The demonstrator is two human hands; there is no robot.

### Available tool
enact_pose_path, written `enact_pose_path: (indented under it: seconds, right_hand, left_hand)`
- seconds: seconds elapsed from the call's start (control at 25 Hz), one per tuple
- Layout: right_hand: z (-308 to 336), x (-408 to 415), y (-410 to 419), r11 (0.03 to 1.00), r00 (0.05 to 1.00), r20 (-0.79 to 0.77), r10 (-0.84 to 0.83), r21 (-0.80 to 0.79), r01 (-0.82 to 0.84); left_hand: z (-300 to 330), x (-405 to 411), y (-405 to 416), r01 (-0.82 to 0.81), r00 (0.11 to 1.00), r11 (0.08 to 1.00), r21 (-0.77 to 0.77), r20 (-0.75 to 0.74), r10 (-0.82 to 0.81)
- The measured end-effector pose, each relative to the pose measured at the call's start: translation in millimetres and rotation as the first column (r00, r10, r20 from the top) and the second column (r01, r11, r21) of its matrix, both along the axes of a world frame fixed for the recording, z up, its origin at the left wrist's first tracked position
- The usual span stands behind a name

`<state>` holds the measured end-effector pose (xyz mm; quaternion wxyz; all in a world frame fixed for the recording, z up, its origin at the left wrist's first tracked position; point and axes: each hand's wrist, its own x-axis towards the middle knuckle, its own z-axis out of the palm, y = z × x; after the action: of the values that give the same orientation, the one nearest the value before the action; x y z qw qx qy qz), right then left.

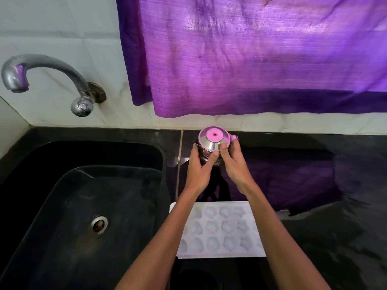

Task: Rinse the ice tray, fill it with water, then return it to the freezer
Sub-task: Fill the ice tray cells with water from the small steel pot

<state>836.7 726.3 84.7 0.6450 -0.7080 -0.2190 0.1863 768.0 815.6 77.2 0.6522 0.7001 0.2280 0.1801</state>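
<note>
A white ice tray (222, 229) with several flower-shaped cups lies flat on the black counter (314, 237), just right of the sink and under my forearms. Beyond it, near the wall, stands a small steel jug (212, 143) with a domed lid reflecting pink. My left hand (199, 170) grips the jug's left side. My right hand (234, 164) holds its right side, fingers curled at the lid's rim. Whether the tray's cups hold water I cannot tell.
A black sink (83, 206) with a steel drain (99, 223) fills the left. A curved steel tap (48, 80) juts from the white tiled wall above it, with no water running. A purple curtain (251, 55) hangs over the counter's back edge.
</note>
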Motion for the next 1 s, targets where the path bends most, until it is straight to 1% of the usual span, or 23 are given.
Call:
enact_pose_path:
  seconds: [0.08,0.2,0.32,0.48,0.6,0.72,0.8,1.0]
  right_hand:
    - [19.9,-10.6,-15.4,0.998,0.999,0.034,-0.01,0.062,0.008]
    - [45.4,-29.0,-47.6,0.99,0.997,0.046,-0.055,0.134,0.049]
    - [65.0,-45.9,-85.7,0.985,0.995,0.038,-0.088,0.152,0.082]
    - [80.2,-72.7,-138.3,0.978,0.988,-0.017,-0.156,0.136,0.157]
    - [79.1,-92.2,-170.5,0.979,0.983,-0.06,-0.175,0.095,0.18]
    - [70.7,-106.7,-194.9,0.969,0.97,-0.096,-0.222,0.093,0.23]
    - [62.4,-110.9,-206.4,0.955,0.956,-0.08,-0.282,0.076,0.288]
    - [44.3,-115.1,-217.2,0.915,0.916,-0.037,-0.4,0.032,0.402]
  left_hand:
    - [11.1,-7.6,-12.0,0.03,0.999,0.999,0.011,0.017,-0.03]
    - [29.3,-23.0,-36.1,0.136,0.99,0.989,0.055,0.024,-0.137]
    - [42.8,-40.8,-66.9,0.229,0.973,0.969,0.092,0.012,-0.231]
    - [47.4,-63.0,-115.2,0.323,0.942,0.942,0.094,0.068,-0.33]
    - [45.4,-75.9,-145.5,0.381,0.922,0.922,0.064,0.044,-0.384]
    - [36.4,-84.7,-167.8,0.384,0.923,0.922,0.053,0.013,-0.385]
    - [28.4,-88.7,-180.4,0.378,0.926,0.925,0.049,-0.012,-0.378]
    - [14.2,-95.0,-199.3,0.425,0.903,0.905,-0.027,-0.061,-0.426]
